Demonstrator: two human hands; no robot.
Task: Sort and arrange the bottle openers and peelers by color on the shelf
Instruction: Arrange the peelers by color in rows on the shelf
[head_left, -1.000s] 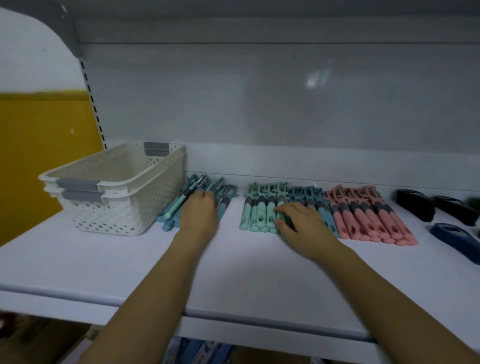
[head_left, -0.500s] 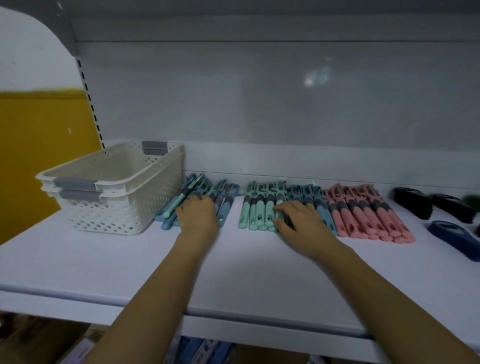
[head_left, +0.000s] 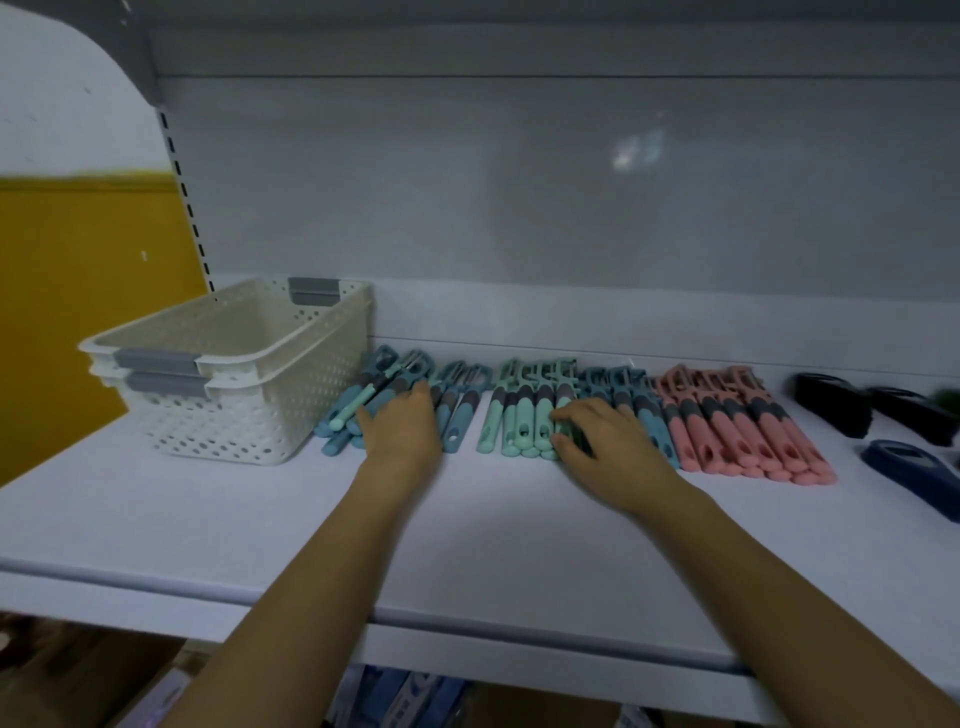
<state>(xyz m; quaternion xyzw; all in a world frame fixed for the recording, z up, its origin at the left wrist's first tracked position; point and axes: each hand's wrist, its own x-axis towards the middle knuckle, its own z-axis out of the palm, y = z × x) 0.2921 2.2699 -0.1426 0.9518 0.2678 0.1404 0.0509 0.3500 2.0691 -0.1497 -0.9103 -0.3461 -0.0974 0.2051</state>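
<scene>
Peelers lie in color groups along the back of the white shelf (head_left: 467, 545). From the left there is a loose blue pile (head_left: 340, 421), two blue ones (head_left: 462, 415), a mint row (head_left: 511, 421), a blue row (head_left: 647, 415) and a pink row (head_left: 743, 436). My left hand (head_left: 402, 434) rests flat on the blue pile and hides part of it. My right hand (head_left: 608, 441) lies where the mint and blue rows meet. Its index finger and thumb touch the rightmost mint handle.
Two stacked white perforated baskets (head_left: 234, 364) stand at the left, against the blue pile. Black openers (head_left: 831, 402) and a dark blue opener (head_left: 914, 470) lie at the far right. The shelf's front edge (head_left: 467, 639) runs below my forearms.
My left hand has slid slightly toward me over the blue pile. My right hand stays on the mint and blue rows.
</scene>
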